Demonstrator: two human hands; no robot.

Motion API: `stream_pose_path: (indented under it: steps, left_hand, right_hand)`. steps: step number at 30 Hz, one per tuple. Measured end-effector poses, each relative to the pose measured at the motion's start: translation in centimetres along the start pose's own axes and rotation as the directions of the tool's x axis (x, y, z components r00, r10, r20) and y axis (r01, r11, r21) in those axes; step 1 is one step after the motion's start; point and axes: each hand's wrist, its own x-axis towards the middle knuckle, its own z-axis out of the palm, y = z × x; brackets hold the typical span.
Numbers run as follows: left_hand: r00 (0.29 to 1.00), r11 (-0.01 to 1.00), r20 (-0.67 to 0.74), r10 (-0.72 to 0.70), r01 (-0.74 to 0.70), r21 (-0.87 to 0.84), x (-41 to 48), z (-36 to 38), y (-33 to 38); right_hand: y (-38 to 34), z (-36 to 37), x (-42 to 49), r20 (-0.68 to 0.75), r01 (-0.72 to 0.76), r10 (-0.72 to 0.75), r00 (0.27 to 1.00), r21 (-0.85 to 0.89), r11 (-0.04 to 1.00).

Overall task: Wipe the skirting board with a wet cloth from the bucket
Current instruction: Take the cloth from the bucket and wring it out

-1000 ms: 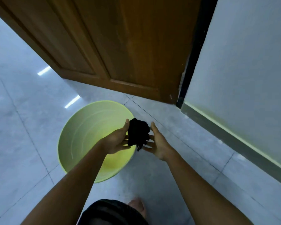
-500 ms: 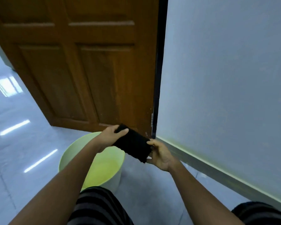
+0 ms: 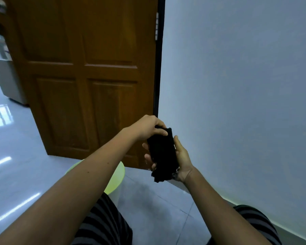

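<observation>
Compared with a moment ago, the black cloth (image 3: pixel 162 154) now stands nearly upright between the hands instead of stretching slantwise, and it sits higher, in front of the door's (image 3: pixel 88 76) lower edge and the wall (image 3: pixel 237 85). The bucket (image 3: pixel 117 175) has slipped mostly behind the left forearm. The left hand (image 3: pixel 147 127) reaches over from above, fingers curled on the cloth's top end. The right hand (image 3: pixel 181 160) cups it from below and the side, thumb up along its right edge, fingers wrapped behind. The yellow-green bucket stands on the tiled floor (image 3: pixel 148 200); its inside is hidden. The skirting board (image 3: pixel 290 235) runs along the wall's foot, well apart from the cloth.
</observation>
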Motion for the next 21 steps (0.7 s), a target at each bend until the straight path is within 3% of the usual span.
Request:
stream_pose_path:
  steps: [3, 5, 10, 14, 21]
  left_hand:
    - [0.978, 0.999, -0.206, 0.023, -0.015, 0.04, 0.4, 0.2, -0.1]
    - [0.966, 0.999, -0.254, -0.038, 0.031, -0.03, 1.0, 0.4, -1.3]
    - [0.975, 0.972, 0.093, -0.201, 0.21, -0.108, 2.2, 4.7, -8.1]
    - [0.881, 0.914, 0.362, -0.303, 0.377, -0.153, 2.4, 13.9, -14.3]
    - [0.683, 0.87, 0.613, -0.396, 0.493, 0.013, 2.1, 31.3, -22.3]
  right_hand:
    - [-2.6, 0.3, -1.1, -0.162, -0.061, 0.042, 0.986, -0.113, 0.992]
    - [-5.0, 0.0, -1.8, -0.336, -0.136, 0.041, 0.941, -0.262, 0.955]
    - [-10.0, -3.9, -2.5, -0.627, -0.348, 0.004, 0.779, -0.426, 0.835]
    - [-10.2, -9.4, 0.7, -0.737, -0.586, 0.044, 0.674, -0.497, 0.639]
    - [-2.1, -22.2, 8.4, -0.711, -0.709, 0.061, 0.7, -0.682, 0.181]
